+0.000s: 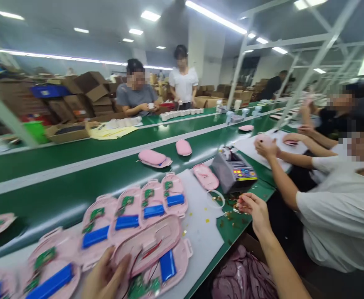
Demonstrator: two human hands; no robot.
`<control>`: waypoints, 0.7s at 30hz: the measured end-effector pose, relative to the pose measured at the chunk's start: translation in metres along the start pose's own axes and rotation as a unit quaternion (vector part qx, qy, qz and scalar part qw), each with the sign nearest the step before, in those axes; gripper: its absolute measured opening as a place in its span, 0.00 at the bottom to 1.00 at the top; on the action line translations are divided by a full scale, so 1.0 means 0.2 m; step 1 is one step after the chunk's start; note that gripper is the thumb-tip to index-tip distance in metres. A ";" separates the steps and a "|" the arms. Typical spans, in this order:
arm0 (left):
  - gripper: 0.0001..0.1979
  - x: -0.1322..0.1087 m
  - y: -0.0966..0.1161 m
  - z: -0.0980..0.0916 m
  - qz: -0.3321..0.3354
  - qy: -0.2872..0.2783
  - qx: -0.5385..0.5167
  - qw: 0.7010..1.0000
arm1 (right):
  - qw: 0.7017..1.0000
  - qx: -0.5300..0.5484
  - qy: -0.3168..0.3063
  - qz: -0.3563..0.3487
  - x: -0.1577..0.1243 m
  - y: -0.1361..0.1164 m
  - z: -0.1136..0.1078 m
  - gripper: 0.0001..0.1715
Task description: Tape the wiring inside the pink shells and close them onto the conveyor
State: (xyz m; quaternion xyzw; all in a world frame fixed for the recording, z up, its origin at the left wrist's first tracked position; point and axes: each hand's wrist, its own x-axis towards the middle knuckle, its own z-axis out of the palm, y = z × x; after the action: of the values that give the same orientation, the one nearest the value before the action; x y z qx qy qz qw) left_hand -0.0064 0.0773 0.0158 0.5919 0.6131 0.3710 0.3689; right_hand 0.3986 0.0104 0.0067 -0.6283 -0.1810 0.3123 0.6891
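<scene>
My left hand (105, 272) grips the near end of a pink oval plastic cover (165, 233), with thumb and fingers on its rim. The cover is tilted, and red and black wires show inside it. Beneath it lies an open pink housing (182, 265) with a blue battery pack (168, 265) and a green circuit board (143, 286), partly hidden by the cover. My right hand (257, 209) is over the table's front edge, fingertips pinched together beside small gold-coloured scraps (230, 216). What is between those fingertips is too small to make out.
Several pink housings with batteries and boards line the white sheet (202, 232). A grey tape dispenser (233, 170) with a lit display stands beyond my right hand, beside a white ring (215, 199). Below is a box of pink parts (244, 274). Co-workers sit at right and opposite.
</scene>
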 end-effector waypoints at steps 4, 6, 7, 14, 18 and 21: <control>0.22 -0.08 0.06 0.01 -0.028 -0.091 -0.140 0.986 | 0.935 -0.189 -0.256 -0.153 -0.35 -0.10 0.29 0.16; 0.17 -0.09 0.07 0.03 -0.018 -0.136 -0.213 0.967 | 0.827 -0.280 -0.411 -0.262 -0.49 -0.15 0.50 0.14; 0.15 -0.09 0.06 0.03 -0.010 -0.147 -0.237 0.960 | 0.762 -0.317 -0.468 -0.315 -0.54 -0.16 0.61 0.13; 0.12 -0.13 0.00 0.07 -0.004 -0.162 -0.328 0.931 | 0.478 -0.503 -0.482 -0.535 -0.63 -0.02 0.98 0.09; 0.08 -0.14 -0.01 0.08 -0.014 -0.159 -0.331 0.930 | 0.451 -0.508 -0.460 -0.572 -0.63 0.00 0.98 0.08; 0.06 -0.15 -0.02 0.09 -0.006 -0.152 -0.315 0.937 | 0.482 -0.502 -0.442 -0.566 -0.62 -0.02 0.98 0.08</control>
State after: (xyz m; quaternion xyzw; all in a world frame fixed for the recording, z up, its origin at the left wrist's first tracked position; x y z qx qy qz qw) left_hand 0.0080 0.0482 0.0051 0.4909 0.4047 0.4486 0.6277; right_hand 0.1825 0.0770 0.0560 -0.4083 -0.9042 -0.0533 0.1136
